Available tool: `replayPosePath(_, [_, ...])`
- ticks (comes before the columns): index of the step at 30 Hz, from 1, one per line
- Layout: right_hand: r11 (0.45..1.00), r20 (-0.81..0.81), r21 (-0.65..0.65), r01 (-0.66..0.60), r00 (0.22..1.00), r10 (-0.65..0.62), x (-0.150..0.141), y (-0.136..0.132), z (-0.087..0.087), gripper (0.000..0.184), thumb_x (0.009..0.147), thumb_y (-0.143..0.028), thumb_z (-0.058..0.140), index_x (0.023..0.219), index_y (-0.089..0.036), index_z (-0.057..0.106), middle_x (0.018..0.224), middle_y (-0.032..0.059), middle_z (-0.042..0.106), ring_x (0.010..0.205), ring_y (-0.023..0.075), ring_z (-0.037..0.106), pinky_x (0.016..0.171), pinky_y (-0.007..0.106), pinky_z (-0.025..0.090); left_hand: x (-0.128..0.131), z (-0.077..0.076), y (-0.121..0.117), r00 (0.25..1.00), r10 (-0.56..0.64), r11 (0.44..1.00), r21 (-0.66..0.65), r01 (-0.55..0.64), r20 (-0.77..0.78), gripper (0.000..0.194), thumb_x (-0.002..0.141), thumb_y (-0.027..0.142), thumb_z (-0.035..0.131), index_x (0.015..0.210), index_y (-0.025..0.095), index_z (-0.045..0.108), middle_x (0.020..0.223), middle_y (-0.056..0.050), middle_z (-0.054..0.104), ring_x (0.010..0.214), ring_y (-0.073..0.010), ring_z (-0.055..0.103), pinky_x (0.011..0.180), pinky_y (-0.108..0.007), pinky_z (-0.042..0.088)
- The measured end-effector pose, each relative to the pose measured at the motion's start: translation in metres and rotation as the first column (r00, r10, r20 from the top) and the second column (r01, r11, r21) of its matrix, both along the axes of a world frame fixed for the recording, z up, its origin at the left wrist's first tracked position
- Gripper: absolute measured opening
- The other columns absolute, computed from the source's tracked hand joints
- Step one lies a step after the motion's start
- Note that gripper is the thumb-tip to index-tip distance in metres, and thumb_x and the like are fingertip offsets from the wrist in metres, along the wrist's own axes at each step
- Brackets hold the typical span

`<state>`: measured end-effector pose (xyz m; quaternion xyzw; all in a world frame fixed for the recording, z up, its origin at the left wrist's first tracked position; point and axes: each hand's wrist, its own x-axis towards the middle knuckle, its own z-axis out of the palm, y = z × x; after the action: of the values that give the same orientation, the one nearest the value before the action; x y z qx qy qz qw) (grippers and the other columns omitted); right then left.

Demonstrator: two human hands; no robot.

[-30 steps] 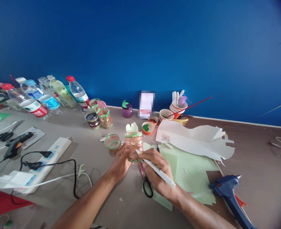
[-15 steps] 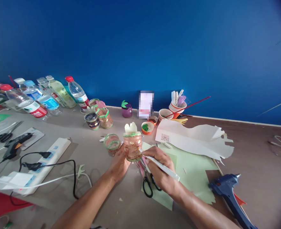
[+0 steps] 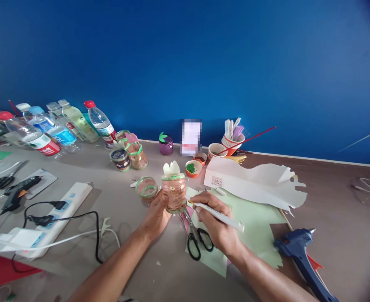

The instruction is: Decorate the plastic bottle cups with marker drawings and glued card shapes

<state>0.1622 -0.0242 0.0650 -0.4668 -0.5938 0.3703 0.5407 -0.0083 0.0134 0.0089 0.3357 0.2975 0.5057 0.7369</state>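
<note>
Left hand (image 3: 156, 217) grips a jar (image 3: 174, 193), already painted and paper-topped — right hand (image 3: 218, 228) pinches a marker (image 3: 226, 218); what remains is unclear.

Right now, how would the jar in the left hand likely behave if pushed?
The jar could roll if tipped over, since its wall is round. Its shiny surface suggests stiffness. The pale cutout at its rim looks thin, so probably bends easily.

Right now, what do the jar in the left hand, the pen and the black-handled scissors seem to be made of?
Jar: probably glass, perhaps clear plastic; its shiny, ridged wall has a patchy brown coating. Pen: likely plastic, smooth and white. Scissors: apparently metal blades, judging by their grey sheen, with dark, probably plastic handles.
</note>
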Motion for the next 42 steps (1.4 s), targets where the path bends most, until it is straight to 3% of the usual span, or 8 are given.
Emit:
replayPosePath(10, [0.991,0.033,0.106,-0.085,0.996,0.082,-0.0074,-0.0047,-0.0052,0.024,0.085,-0.015,0.053,0.097,-0.024,0.072,0.085,0.0029,0.068,0.075,0.0158,0.065,0.068,0.028,0.052,0.0005,0.0023,-0.0008,1.000,0.015,1.000,0.022,-0.015,-0.015,0.055,0.074,0.056,0.075,0.115,0.021,0.069,0.118,-0.012,0.072,0.116,-0.0336,0.062,0.100,-0.045,0.046])
replayPosePath(18, [0.999,0.027,-0.044,0.025,0.999,-0.023,-0.0032,-0.0007,-0.0035,0.019,0.082,-0.019,0.054,0.089,-0.023,0.071,0.074,0.0009,0.067,0.064,0.0152,0.061,0.054,0.026,0.047,-0.0005,-0.0028,0.0006,0.999,0.025,1.000,-0.002,-0.025,-0.043,0.056,0.071,0.058,0.076,0.114,0.022,0.070,0.122,-0.013,0.071,0.117,-0.0335,0.062,0.100,-0.044,0.047])
replayPosePath(24, [0.999,0.018,-0.032,0.028,0.999,-0.028,-0.0016,0.0014,-0.0044,0.018,0.082,-0.020,0.054,0.088,-0.022,0.071,0.074,0.0011,0.066,0.061,0.0146,0.059,0.053,0.026,0.046,0.0006,0.0005,0.0006,0.999,0.029,1.000,-0.009,-0.029,-0.035,0.055,0.070,0.057,0.077,0.113,0.023,0.071,0.121,-0.011,0.071,0.119,-0.0329,0.061,0.101,-0.042,0.046])
replayPosePath(42, [0.984,0.038,0.125,-0.125,0.992,0.121,-0.0055,-0.0005,-0.0094,0.025,0.086,-0.012,0.053,0.100,-0.024,0.069,0.087,0.0017,0.066,0.078,0.0149,0.064,0.070,0.027,0.050,0.0021,-0.0023,-0.0010,0.999,0.033,0.999,0.031,-0.032,-0.027,0.049,0.076,0.052,0.075,0.113,0.021,0.070,0.115,-0.011,0.073,0.110,-0.0314,0.065,0.095,-0.042,0.050])
